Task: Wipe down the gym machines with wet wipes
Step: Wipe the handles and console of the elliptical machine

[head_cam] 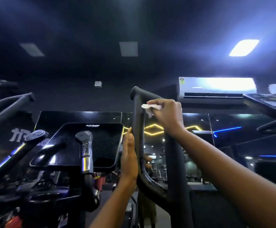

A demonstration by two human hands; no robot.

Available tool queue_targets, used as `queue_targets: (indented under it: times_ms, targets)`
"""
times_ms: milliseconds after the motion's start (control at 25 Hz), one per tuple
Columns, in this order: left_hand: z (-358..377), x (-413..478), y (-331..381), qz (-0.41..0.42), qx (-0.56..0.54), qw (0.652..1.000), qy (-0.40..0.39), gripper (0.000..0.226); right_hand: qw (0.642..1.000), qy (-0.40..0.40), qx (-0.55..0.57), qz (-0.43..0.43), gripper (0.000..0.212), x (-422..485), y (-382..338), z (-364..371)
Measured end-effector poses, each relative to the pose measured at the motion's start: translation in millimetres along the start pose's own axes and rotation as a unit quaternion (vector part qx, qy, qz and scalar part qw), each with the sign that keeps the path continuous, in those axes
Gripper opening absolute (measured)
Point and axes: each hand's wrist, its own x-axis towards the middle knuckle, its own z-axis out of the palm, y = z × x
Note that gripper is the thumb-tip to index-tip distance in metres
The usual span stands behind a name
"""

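Observation:
I face a black elliptical machine in a dark gym. Its right foam-covered handlebar [138, 119] rises in the middle of the view and bends at the top. My right hand [168, 114] pinches a white wet wipe [150, 108] and presses it against the bar just below the bend. My left hand [129, 155] holds the same bar lower down, palm flat on its left side, fingertips showing round the far side. The machine's dark console screen [87, 143] tilts at centre left, with a short control grip [85, 148] in front of it.
The left moving handlebar [8, 104] slants across the left edge. A mirror wall [196, 145] behind reflects yellow and blue light strips. An air conditioner [216, 88] hangs upper right. Another machine's console [269, 101] juts in at the right edge.

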Motion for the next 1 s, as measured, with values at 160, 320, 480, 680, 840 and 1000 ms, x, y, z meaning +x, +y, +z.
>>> queue_targets:
  times_ms: [160, 320, 480, 680, 840, 1000]
  targets:
    - [0, 2, -9, 0.011, 0.006, 1.000, 0.001, 0.071, 0.995, -0.007, -0.074, -0.063, 0.016, 16, 2, 25]
    - [0, 3, -10, 0.011, 0.007, 1.000, -0.014, 0.081, 0.995, -0.002, -0.061, -0.081, 0.014, -3, 14, 32]
    - [0, 3, -12, 0.005, 0.011, 1.000, 0.010, 0.067, 0.991, -0.027, -0.038, -0.124, 0.016, -50, 22, 23]
    - [1, 3, -12, 0.021, 0.008, 1.000, 0.016, 0.068, 0.972, -0.126, -0.048, -0.192, 0.027, -88, 22, -2]
    - [1, 2, -14, 0.020, 0.000, 1.000, 0.008, 0.071, 0.979, -0.026, -0.041, -0.199, 0.028, -20, 6, -7]
    - [2, -1, -11, 0.024, 0.000, 1.000, 0.012, 0.069, 0.958, -0.118, -0.200, -0.165, 0.029, 37, 3, 22]
